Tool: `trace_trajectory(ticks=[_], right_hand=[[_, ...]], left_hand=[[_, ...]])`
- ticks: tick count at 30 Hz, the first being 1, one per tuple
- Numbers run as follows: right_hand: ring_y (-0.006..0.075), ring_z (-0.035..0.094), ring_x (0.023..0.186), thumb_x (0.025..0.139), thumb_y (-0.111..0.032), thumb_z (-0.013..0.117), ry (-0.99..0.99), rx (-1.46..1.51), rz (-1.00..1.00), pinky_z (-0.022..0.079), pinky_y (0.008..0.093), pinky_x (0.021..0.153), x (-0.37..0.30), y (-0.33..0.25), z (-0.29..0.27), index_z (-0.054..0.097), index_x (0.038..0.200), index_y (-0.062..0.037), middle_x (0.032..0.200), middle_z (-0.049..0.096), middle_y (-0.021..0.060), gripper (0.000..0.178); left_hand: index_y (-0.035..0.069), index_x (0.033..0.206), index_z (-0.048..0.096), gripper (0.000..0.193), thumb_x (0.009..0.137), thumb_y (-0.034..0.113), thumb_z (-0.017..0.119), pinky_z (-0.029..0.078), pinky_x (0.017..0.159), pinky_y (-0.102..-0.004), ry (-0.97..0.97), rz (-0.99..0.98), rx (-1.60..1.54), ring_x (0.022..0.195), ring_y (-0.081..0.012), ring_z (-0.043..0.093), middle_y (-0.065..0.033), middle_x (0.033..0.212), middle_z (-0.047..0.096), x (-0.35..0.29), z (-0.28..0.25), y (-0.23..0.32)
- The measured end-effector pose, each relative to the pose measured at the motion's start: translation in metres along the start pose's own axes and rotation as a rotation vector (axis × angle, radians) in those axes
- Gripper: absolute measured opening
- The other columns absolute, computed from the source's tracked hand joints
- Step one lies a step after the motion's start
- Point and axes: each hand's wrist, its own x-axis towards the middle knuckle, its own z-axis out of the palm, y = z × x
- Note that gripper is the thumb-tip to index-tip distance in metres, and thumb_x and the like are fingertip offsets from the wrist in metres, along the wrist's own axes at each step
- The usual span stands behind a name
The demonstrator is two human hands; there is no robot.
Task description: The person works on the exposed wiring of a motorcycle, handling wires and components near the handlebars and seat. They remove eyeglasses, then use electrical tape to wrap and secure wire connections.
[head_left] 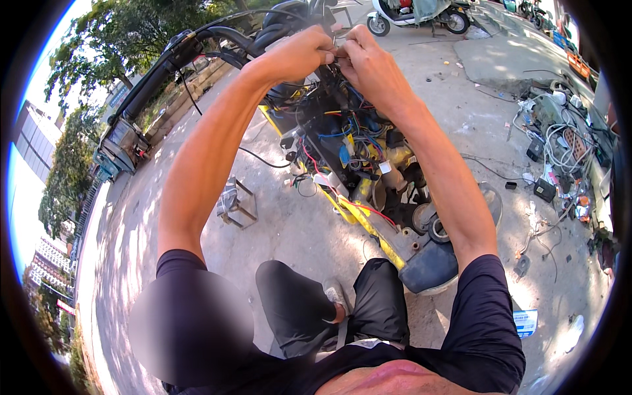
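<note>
Both arms reach forward over a stripped-down scooter with a yellow frame [378,237]. At its front end my left hand [303,54] and my right hand [363,59] meet, fingertips nearly touching. The fingers of each are closed in a pinch around something small and dark, too small to make out. Just below the hands, a tangle of coloured wires [359,155] spills out of the open body: blue, red, yellow and white. Black handlebar parts [266,36] rise beside my left hand. A dark plastic cover [431,266] sits at the frame's near end.
A small metal stool [238,204] stands on the concrete left of the frame. To the right lies a heap of loose cables [566,138] and scrap, with a black box [544,189] beside it. Another white scooter [395,16] is parked at the back.
</note>
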Motion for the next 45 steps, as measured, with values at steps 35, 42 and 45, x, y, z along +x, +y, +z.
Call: trace_trajectory(ticks=[35,42,45], right_hand=[[0.0351,0.068,0.103,0.092,-0.012,0.075,-0.091,0.35,0.397,0.055,0.0425,0.091,0.007,0.003,-0.012,0.081,0.106,-0.0023,0.107,0.066,0.0182,0.017],[0.035,0.068,0.099,0.092,-0.009,0.075,-0.082,0.312,0.296,0.054,0.0436,0.087,0.005,0.005,-0.008,0.08,0.105,-0.0029,0.104,0.065,0.0165,0.015],[0.0347,0.068,0.099,0.092,-0.009,0.074,-0.037,0.239,0.177,0.054,0.0432,0.086,0.004,0.005,-0.007,0.079,0.103,-0.0026,0.103,0.064,0.0149,0.013]], left_hand=[[0.001,0.109,0.069,0.018,0.105,0.018,0.068,0.051,0.074,-0.0348,0.252,-0.017,-0.127,0.08,-0.0179,0.062,-0.006,0.083,0.065,-0.014,0.008,0.007],[0.001,0.104,0.067,0.021,0.107,0.021,0.063,0.046,0.068,-0.0333,0.235,0.072,-0.199,0.074,-0.011,0.054,-0.001,0.077,0.059,-0.011,0.01,-0.004],[0.001,0.104,0.065,0.017,0.105,0.018,0.065,0.046,0.069,-0.0329,0.245,0.026,-0.188,0.076,-0.0107,0.055,-0.0021,0.079,0.062,-0.008,0.011,0.002]])
